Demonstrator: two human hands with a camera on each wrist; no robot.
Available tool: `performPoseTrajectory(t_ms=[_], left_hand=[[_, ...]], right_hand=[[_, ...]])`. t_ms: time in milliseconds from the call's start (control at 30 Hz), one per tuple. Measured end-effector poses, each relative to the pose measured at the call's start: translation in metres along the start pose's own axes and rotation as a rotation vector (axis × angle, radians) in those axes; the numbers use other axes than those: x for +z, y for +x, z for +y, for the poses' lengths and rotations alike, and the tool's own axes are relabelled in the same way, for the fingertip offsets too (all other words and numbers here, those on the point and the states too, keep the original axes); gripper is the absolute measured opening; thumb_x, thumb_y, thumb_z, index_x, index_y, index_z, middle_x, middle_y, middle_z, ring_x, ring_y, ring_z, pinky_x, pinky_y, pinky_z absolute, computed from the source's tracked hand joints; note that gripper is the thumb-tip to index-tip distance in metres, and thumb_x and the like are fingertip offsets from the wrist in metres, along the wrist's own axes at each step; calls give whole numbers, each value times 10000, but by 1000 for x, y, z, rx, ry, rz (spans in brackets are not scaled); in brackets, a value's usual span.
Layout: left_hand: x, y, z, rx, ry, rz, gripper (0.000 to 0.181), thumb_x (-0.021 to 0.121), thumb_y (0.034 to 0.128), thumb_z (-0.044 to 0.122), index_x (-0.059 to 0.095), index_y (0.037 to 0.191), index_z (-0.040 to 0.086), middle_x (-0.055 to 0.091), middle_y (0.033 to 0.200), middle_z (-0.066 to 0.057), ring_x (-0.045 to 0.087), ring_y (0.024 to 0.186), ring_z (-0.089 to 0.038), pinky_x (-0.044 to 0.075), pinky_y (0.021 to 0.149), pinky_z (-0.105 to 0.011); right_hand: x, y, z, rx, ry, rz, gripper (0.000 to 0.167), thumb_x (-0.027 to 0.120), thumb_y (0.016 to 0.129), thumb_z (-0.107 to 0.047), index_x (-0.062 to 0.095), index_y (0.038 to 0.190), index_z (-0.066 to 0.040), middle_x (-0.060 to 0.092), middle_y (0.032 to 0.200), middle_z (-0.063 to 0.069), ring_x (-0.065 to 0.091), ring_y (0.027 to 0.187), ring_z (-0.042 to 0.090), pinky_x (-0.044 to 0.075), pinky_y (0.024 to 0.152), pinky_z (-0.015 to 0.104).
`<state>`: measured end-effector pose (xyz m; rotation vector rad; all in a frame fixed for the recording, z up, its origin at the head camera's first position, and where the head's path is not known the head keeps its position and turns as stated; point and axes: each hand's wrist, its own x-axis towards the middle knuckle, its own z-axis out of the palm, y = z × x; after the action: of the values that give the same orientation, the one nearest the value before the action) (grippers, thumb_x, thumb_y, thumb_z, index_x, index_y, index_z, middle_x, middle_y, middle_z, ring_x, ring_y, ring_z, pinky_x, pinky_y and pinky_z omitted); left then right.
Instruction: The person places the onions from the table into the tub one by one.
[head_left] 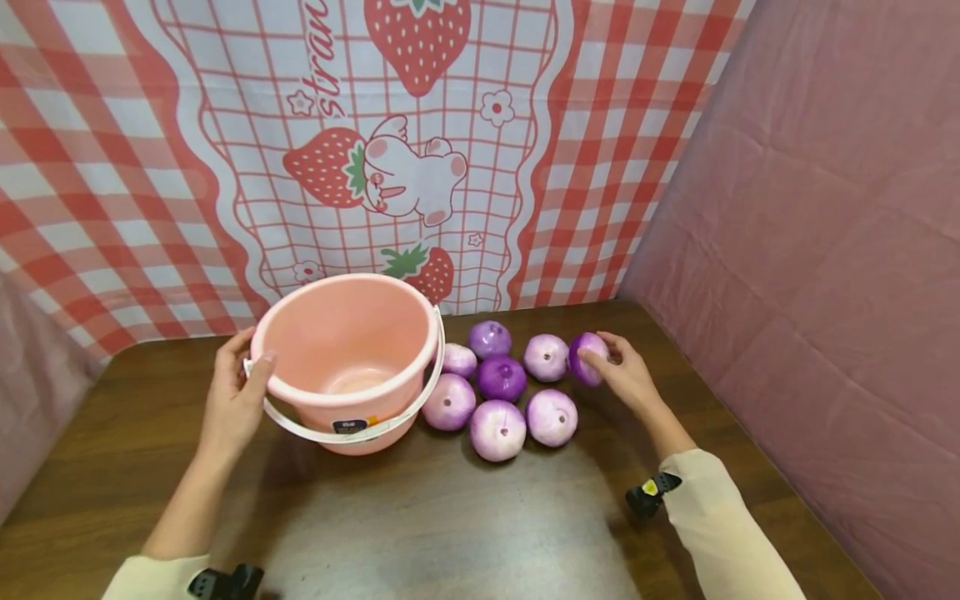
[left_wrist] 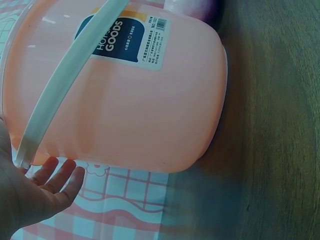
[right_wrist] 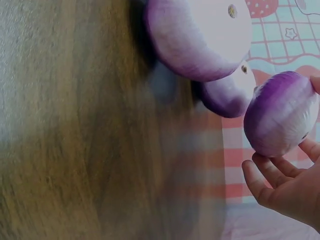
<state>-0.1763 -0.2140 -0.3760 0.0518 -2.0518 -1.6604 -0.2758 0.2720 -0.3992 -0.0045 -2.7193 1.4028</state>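
Note:
A pink plastic bucket (head_left: 345, 325) with a white handle (head_left: 397, 427) stands upright on the table, its bare inside visible from above. My left hand (head_left: 234, 404) holds its left rim, thumb over the edge and fingers outside, close to the handle joint. In the right wrist view, a purple-and-white onion (right_wrist: 280, 115) is held between the thumb and fingers of my right hand (head_left: 633, 379), apparently lifted off the table. Several more onions lie clustered between the bucket and that hand, including a dark purple onion (head_left: 501, 377) and a paler onion (head_left: 498, 432).
The brown wooden table (head_left: 450, 525) extends in front of the bucket and onions. Behind it hangs a red-and-white checked cloth (head_left: 622, 108) with strawberry prints. A pink cloth (head_left: 817, 208) hangs along the right side.

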Motion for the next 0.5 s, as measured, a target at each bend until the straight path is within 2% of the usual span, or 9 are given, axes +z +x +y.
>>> performPoseTrajectory(t_ms=[300, 500], left_hand=[[1, -1, 0, -10, 0, 6, 451, 452, 955, 74, 317, 1376, -9, 466, 1111, 142, 488, 933, 82, 429, 763, -7], [1, -1, 0, -20, 17, 9, 451, 450, 963, 107, 320, 1384, 8, 464, 1107, 148, 502, 936, 58, 438, 747, -15]], right_hand=[[2, -2, -17, -21, 44, 24, 653, 605, 870, -446, 404, 1384, -96, 516, 1276, 193, 490, 1147, 287, 410, 886, 301], [5, -5, -31, -51, 79, 34, 623, 603, 879, -417, 407, 1387, -114, 530, 1264, 182, 511, 1122, 263, 433, 797, 175]])
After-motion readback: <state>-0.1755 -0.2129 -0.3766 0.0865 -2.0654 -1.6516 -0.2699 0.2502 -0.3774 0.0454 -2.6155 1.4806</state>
